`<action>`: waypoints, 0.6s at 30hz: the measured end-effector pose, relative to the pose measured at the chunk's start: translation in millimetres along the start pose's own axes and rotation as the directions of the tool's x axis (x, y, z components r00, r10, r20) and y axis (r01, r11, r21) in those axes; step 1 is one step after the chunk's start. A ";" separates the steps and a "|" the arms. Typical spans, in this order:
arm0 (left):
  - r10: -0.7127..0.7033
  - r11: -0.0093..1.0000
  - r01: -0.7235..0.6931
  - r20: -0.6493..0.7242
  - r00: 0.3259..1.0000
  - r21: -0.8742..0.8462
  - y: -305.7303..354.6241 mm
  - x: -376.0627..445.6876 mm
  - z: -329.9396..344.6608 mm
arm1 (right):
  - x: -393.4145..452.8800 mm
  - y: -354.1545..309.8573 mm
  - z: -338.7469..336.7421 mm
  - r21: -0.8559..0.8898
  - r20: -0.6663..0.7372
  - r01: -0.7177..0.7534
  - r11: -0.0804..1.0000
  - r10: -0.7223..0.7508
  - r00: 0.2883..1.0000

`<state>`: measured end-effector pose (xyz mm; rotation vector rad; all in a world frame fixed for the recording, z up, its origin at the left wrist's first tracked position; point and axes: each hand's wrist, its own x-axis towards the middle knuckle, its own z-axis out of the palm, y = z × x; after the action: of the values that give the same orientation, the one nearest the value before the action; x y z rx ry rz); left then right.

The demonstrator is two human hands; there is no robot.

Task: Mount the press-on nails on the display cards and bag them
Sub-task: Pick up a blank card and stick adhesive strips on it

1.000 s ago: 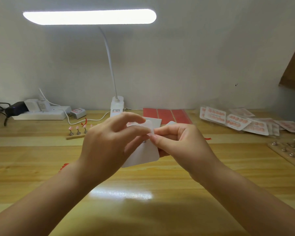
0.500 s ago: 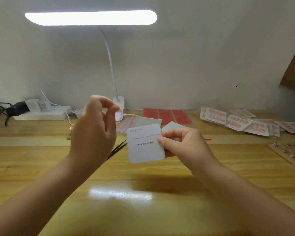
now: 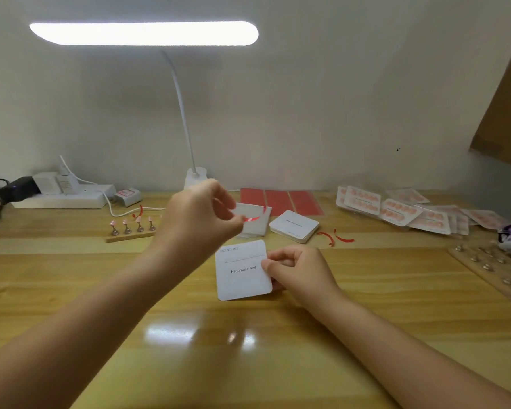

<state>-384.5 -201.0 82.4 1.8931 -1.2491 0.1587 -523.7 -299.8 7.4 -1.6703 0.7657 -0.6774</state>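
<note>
While a white power strip (image 3: 62, 196) sits at the far left of the tabletop (image 3: 71, 278), a wooden strip with pink nails on stands (image 3: 130, 228) lies beside it; the left hand (image 3: 195, 219) hovers raised, fingers pinching a thin red strip (image 3: 252, 219); the right hand (image 3: 300, 273) pinches the right edge of a white display card (image 3: 242, 271) low over the tabletop; a card stack (image 3: 294, 226) lies behind; bagged nail sets (image 3: 396, 212) are spread at far right.
</note>
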 end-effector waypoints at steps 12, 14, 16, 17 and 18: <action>-0.059 0.970 0.156 0.438 0.897 -0.189 69.2 54.5 128.8 | 3.3 -8.3 0.6 -0.460 -0.005 0.023 0.888 -0.029 1.000; -0.056 0.979 0.142 0.468 0.882 -0.150 69.0 56.6 139.8 | 2.4 -7.4 0.9 -0.531 -0.011 0.034 0.847 -0.047 0.999; -0.054 0.989 0.111 0.468 0.882 -0.096 67.0 57.2 142.7 | 2.9 -6.8 -0.6 -0.532 -0.016 0.037 0.846 -0.053 0.998; -0.058 0.992 0.104 0.458 0.887 -0.076 65.8 57.8 142.8 | 3.5 -7.1 -1.4 -0.560 -0.003 0.038 0.828 -0.048 0.999; -0.059 0.992 0.103 0.447 0.892 -0.074 65.1 58.2 142.0 | 2.7 -8.6 -0.1 -0.582 -0.010 0.031 0.813 -0.045 0.999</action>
<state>-454.2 -350.6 59.0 1.9553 -1.4410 -0.3974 -520.9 -300.5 16.0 -2.2438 1.0296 -0.5124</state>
